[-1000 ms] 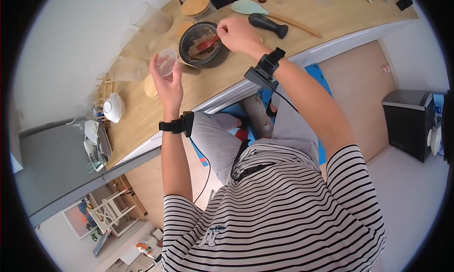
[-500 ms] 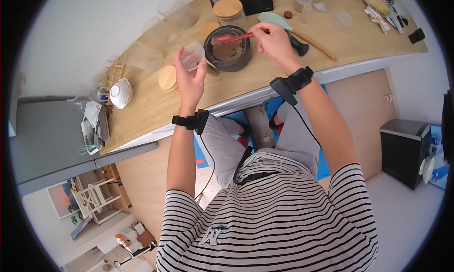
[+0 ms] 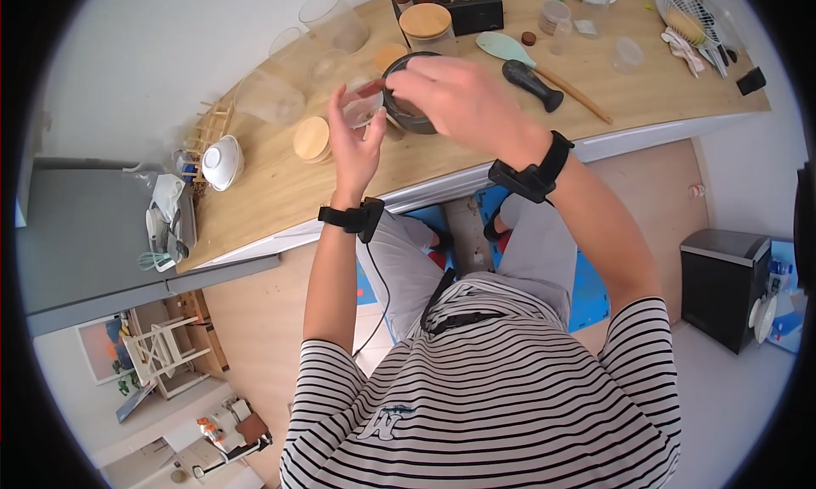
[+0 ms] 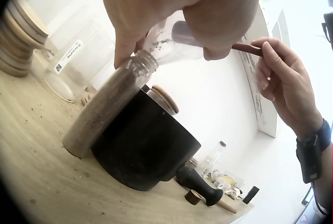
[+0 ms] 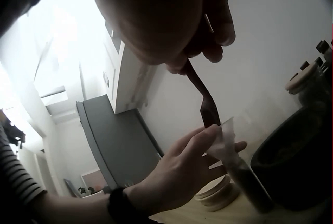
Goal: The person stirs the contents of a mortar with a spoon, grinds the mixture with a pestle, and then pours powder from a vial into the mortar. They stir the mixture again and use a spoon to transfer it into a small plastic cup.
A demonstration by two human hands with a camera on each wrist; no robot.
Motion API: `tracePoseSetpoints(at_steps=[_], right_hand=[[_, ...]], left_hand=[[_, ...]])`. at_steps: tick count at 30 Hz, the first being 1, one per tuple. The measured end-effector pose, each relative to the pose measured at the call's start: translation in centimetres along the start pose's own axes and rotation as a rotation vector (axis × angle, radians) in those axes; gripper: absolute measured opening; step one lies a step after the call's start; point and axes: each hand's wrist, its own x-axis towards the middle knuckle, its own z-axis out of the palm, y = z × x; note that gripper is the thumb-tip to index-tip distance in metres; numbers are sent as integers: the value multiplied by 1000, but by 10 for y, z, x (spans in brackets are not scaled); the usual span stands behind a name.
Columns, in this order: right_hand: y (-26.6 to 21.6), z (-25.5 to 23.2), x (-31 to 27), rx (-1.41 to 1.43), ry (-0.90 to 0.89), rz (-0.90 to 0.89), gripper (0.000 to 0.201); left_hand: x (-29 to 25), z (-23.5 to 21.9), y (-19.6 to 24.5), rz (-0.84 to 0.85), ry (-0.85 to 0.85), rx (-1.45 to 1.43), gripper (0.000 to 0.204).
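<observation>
My left hand (image 3: 355, 153) holds a clear plastic funnel (image 4: 165, 47) between thumb and fingers. Below it, the funnel's narrow end meets the mouth of a slim glass bottle (image 4: 106, 104) filled with brown powder, standing on the table. My right hand (image 3: 463, 107) pinches the handle of a red spatula (image 5: 200, 91), whose head tilts down at the funnel's rim. Close beside the bottle is a black mortar (image 4: 145, 146), partly covered by my right hand in the head view; brown powder lay inside it in the earlier frames.
A black pestle (image 3: 534, 85) and a mint-green spatula (image 3: 506, 47) with wooden handle lie right of the mortar. Behind stand a wooden-lidded jar (image 3: 425, 22) and a black spice rack (image 3: 476, 15). Clear glass jars (image 3: 333, 23) and white bowls (image 3: 223, 162) are to the left.
My right hand has lifted the red spatula out of the mortar and carried it left to the funnel. The left hand keeps holding the funnel.
</observation>
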Motion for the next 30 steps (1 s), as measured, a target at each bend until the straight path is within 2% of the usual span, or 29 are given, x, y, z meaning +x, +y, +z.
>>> tracePoseSetpoints(at_steps=[2, 5, 8, 10, 14, 17, 20, 23, 26, 30], right_hand=[[6, -7, -1, -44, 77, 48, 9], [29, -11, -14, -66, 53, 194, 13], [56, -2, -33, -186, -196, 227, 17], [66, 9, -42, -221, -196, 200, 17], [58, 28, -58, -86, -108, 86, 16], [48, 15, -60, -34, -221, 176, 13], [48, -8, -43, -146, -215, 237, 10], [47, -11, -26, -277, -362, 427, 14], [54, 11, -27, -198, -411, 545, 19], [53, 27, -40, 69, -217, 847, 19]], left_hand=[[0, 0, 2, -5, 5, 21, 73], [-1, 0, 4, -6, 3, 45, 74], [0, -1, 5, -14, -9, 59, 74], [0, 0, 4, -20, -4, 44, 73], [0, 0, 8, -30, -17, 39, 73], [0, 0, 7, -30, -18, 24, 73], [0, 0, 7, -27, -20, 22, 73], [-1, -1, 7, -38, -16, 26, 73], [0, 1, 8, -32, -16, 23, 72], [0, 0, 9, -26, -18, 31, 72]])
